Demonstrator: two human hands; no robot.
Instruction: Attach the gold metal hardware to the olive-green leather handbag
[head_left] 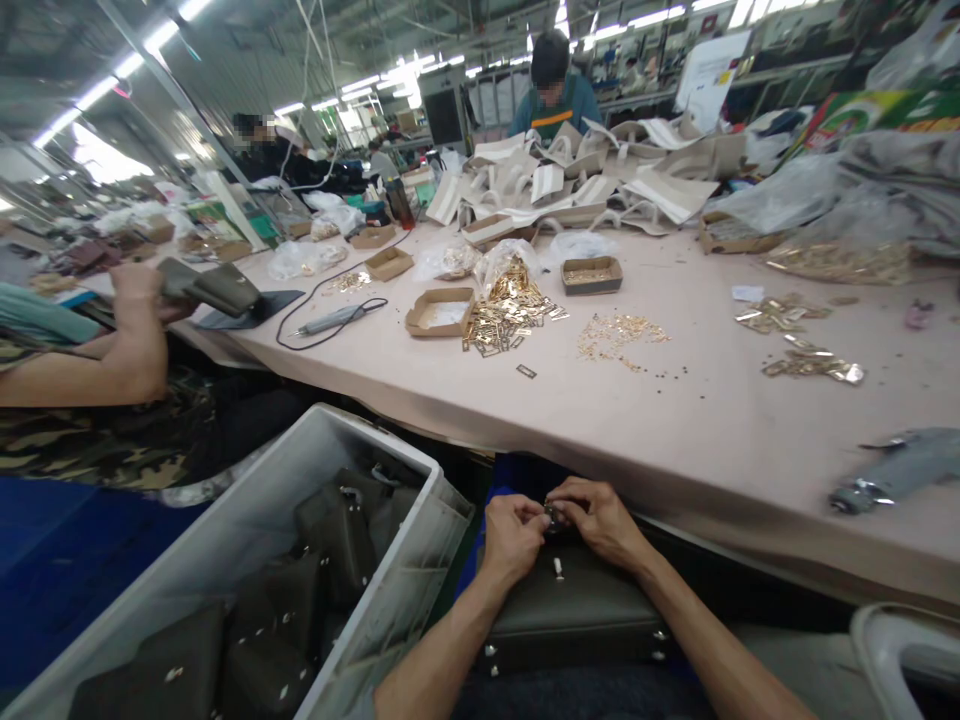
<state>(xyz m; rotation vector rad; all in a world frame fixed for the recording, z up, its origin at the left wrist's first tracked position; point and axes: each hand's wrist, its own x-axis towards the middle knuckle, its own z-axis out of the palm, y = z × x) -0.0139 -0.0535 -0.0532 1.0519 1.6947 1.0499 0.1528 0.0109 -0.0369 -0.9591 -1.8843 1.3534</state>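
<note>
A dark olive handbag [570, 610] lies on my lap below the table's edge. My left hand [512, 535] and my right hand [600, 518] meet at the bag's far edge. The fingers of both are pinched on a small metal fitting [553, 515] there. A small pale metal piece [557, 568] stands on the bag's top just below my hands.
A white bin [405, 560] of several olive bags stands at my left. On the pink table [675, 420] lie heaps of gold metal fittings [506, 310], small cardboard trays, a corded pen-like tool [334, 320] and a grey power tool [896, 465]. A person in camouflage [112, 400] sits left; others work farther off.
</note>
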